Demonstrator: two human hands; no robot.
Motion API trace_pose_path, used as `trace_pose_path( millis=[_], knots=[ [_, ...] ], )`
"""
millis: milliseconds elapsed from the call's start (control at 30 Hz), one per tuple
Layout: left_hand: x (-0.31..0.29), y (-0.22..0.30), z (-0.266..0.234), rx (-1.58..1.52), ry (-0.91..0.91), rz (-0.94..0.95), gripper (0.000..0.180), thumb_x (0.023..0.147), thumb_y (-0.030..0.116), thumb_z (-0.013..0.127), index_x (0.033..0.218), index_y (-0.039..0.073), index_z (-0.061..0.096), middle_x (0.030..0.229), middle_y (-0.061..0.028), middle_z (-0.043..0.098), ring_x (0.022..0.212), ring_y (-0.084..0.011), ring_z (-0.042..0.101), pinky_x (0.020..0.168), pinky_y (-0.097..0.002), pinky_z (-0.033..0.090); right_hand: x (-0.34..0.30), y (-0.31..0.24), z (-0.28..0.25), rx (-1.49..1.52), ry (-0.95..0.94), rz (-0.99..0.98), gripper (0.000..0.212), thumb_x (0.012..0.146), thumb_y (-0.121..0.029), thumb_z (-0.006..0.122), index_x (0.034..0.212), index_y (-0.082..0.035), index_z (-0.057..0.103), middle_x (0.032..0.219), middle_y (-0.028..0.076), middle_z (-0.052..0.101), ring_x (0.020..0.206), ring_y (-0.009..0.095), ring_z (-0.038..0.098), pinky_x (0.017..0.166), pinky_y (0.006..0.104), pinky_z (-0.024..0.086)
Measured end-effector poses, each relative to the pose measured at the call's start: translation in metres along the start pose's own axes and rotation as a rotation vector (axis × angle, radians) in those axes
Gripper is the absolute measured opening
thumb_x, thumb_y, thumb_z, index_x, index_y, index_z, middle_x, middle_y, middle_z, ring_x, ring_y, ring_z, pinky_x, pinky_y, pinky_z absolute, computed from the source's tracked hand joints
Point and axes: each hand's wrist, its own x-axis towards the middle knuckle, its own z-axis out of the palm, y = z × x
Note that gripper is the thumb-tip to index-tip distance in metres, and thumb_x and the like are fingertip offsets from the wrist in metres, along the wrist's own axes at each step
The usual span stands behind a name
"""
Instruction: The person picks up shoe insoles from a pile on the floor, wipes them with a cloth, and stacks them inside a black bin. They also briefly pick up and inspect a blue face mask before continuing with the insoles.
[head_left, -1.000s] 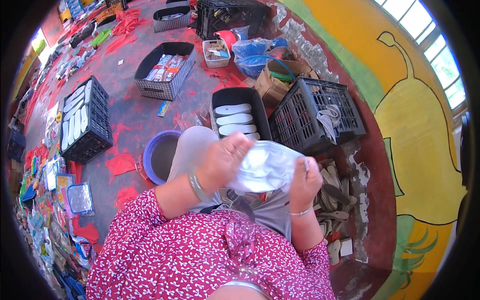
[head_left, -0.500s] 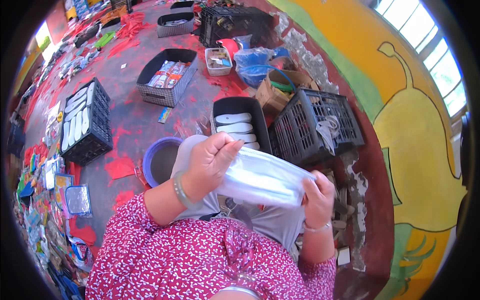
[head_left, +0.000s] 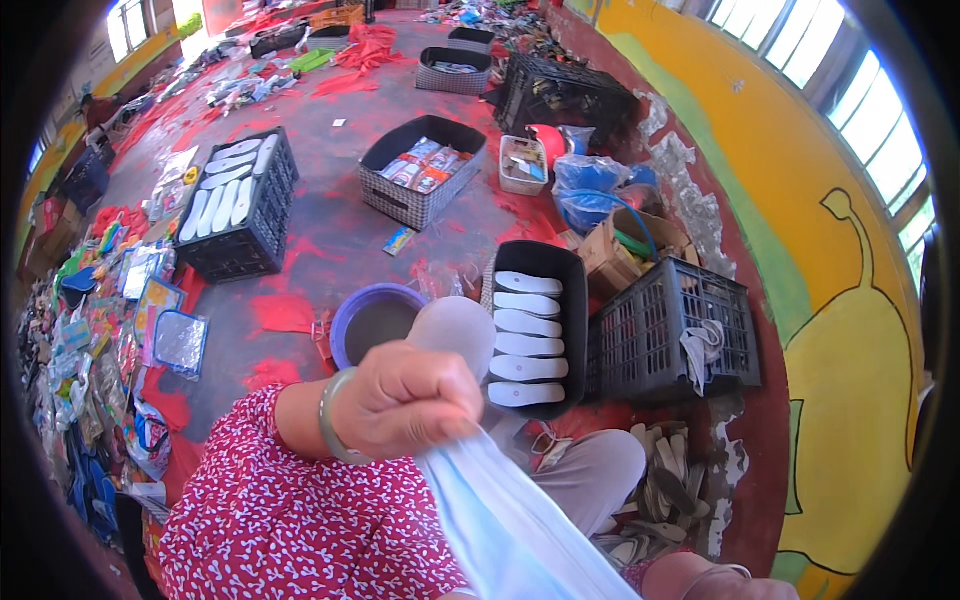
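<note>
My left hand [head_left: 405, 400] is closed, its thumb and finger pinching one end of a pale blue and white face mask [head_left: 520, 530]. The mask hangs slanting down toward the lower edge of the view, where its other end is cut off. My right hand [head_left: 768, 590] lies at the lower right edge, mostly outside the picture. Its fingers are hidden, so its hold on the mask cannot be seen. Beyond my knees, a dark bin [head_left: 573, 300] holds several white insoles [head_left: 527, 345] in a row.
A purple-rimmed basin [head_left: 345, 312] stands by my left knee. A black crate [head_left: 735, 360] is right of the bin, with loose insoles [head_left: 665, 480] below it. Another crate [head_left: 240, 262] of insoles, a patterned basket [head_left: 400, 205] of packets and heaped packages [head_left: 95, 400] lie farther left.
The mask was stretched between both hands ahead of me; now it slants down closer to the view. My right hand has dropped to the lower right edge. The view has tilted up.
</note>
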Motion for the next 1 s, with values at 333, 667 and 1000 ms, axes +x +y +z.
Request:
trace_pose_path(
  millis=[333, 667, 1000],
  knots=[
    [0.009, 0.005, 0.004, -0.202, -0.215, 0.016, 0.014, 0.088, 0.012, 0.059, 0.083, -0.001, 0.058, 0.075, -0.0080, 0.059, 0.064, -0.0190, 0.057, 0.057, -0.0275, 0.043, -0.001, 0.044, 0.016, -0.287, 0.131, 0.066, 0.025, 0.080, -0.034, 0.065, 0.091, -0.013, 0.056, 0.083, -0.004, 0.055, 0.079, 0.012, 0.049, 0.067, 0.0273, 0.033],
    [0.024, 0.009, 0.011, -0.225, -0.338, 0.295, 0.019, 0.090, 0.012, 0.055, 0.088, -0.007, 0.051, 0.062, -0.0095, 0.054, 0.046, -0.0199, 0.054, 0.040, -0.0319, 0.035, -0.003, 0.052, 0.019, -0.356, 0.172, 0.039, 0.021, 0.080, -0.031, 0.064, 0.088, -0.013, 0.056, 0.080, -0.004, 0.055, 0.074, 0.012, 0.050, 0.065, 0.0276, 0.034],
    [0.024, 0.016, 0.012, -0.282, -0.240, 0.255, 0.021, 0.090, 0.013, 0.055, 0.087, -0.008, 0.052, 0.063, -0.0103, 0.056, 0.047, -0.0202, 0.055, 0.039, -0.0307, 0.036, 0.003, 0.048, 0.030, -0.384, 0.165, -0.051, 0.018, 0.080, -0.028, 0.064, 0.086, -0.013, 0.057, 0.076, -0.003, 0.055, 0.070, 0.013, 0.051, 0.064, 0.0278, 0.035]
  ],
)
